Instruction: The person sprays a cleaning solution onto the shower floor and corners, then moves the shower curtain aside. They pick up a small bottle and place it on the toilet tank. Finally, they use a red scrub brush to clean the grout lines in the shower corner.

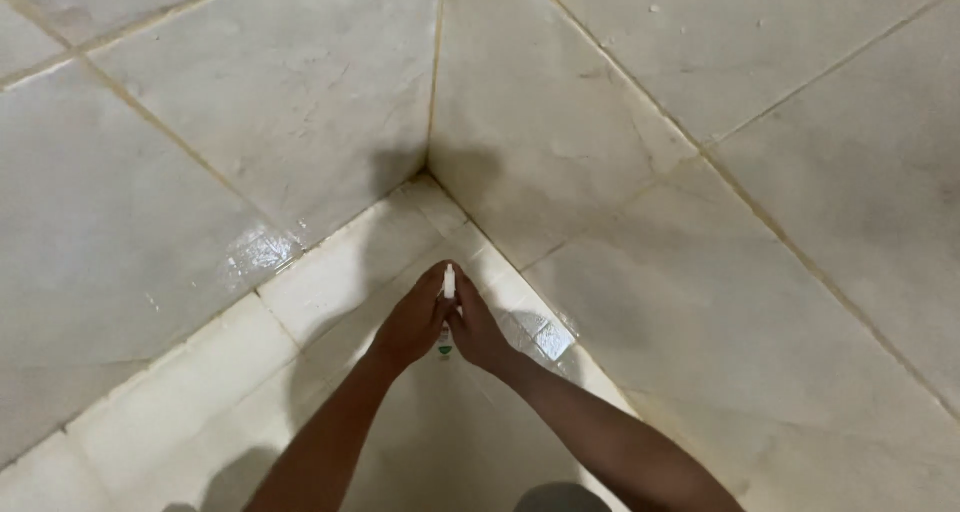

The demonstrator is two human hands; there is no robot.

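As our forearms reach out from the bottom of the frame, we close both hands around one small white bottle (pixel 448 290) held upright over the floor (pixel 330 272). Our left hand (pixel 413 324) wraps its near side, fingers curled tight; our right hand (pixel 478 332) presses in from the other side, fingers likewise closed on it, so only the narrow white tip and a sliver of green-marked label show. Just beyond the hands, pale floor tiles run into a corner where two marble-look walls (pixel 300 92) meet. A wet sheen (pixel 262 250) glistens on the left wall's lower edge, another (pixel 545 337) on the floor by the right hand. We judge the risk is slippage: damp tiles and a small bottle squeezed between two hands could let it twist loose or spill.
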